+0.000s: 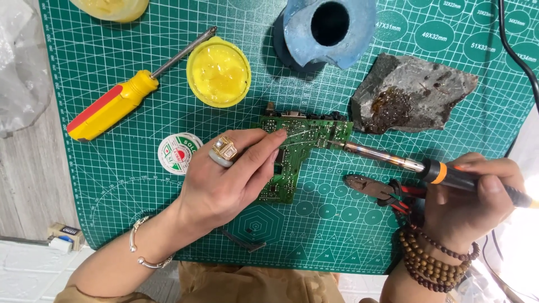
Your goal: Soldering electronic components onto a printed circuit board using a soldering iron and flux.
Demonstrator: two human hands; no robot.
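Note:
A green circuit board (300, 148) lies in the middle of the green cutting mat (135, 157). My left hand (224, 179), with a gold ring and a silver bangle, rests on the board and pinches a thin solder wire (297, 136) between thumb and forefinger. My right hand (471, 196), with wooden bead bracelets on the wrist, grips the orange-and-black handle of a soldering iron (404, 163). The iron's tip touches the board's right upper part, close to the wire's end.
A yellow-handled screwdriver (118, 101), an open yellow tub of flux (219, 73), a solder spool (178, 152), a blue iron stand (328, 31), a grey stone with burnt residue (412, 92) and red-handled pliers (382, 191) lie around the board. A black cable (514, 50) runs at right.

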